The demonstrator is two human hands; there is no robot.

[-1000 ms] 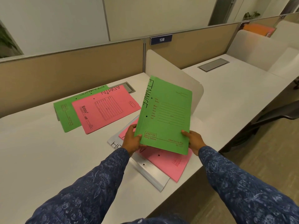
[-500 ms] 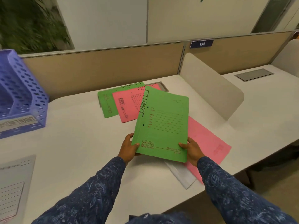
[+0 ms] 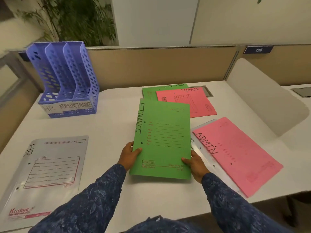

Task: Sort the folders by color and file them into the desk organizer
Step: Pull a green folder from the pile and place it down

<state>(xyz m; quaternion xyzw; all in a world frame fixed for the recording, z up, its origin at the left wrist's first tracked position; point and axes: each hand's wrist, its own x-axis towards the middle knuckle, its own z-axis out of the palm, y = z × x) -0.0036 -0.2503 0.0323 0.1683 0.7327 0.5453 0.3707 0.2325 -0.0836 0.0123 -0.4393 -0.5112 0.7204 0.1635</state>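
Note:
I hold a green folder marked FINANCE (image 3: 164,140) just above the desk in front of me. My left hand (image 3: 130,156) grips its lower left edge and my right hand (image 3: 194,163) its lower right corner. A blue three-slot desk organizer (image 3: 67,78), labelled HR, ADMIN and FINANCE, stands at the back left with all slots bare. A pink ADMIN folder (image 3: 235,153) lies to the right on top of a white folder (image 3: 202,148). Behind, a second pink ADMIN folder (image 3: 186,101) overlaps another green folder (image 3: 149,92). A white HR folder (image 3: 48,167) lies flat at the near left.
The white desk (image 3: 109,132) ends at a tan partition (image 3: 159,64) at the back and a curved white divider (image 3: 262,96) on the right. A grey cable hatch (image 3: 207,91) sits behind the far folders. A plant (image 3: 75,19) stands beyond the partition.
My head has turned left, so the organizer and the white HR folder have come fully into view. The green FINANCE folder has moved left with both hands, clear of the pink folder.

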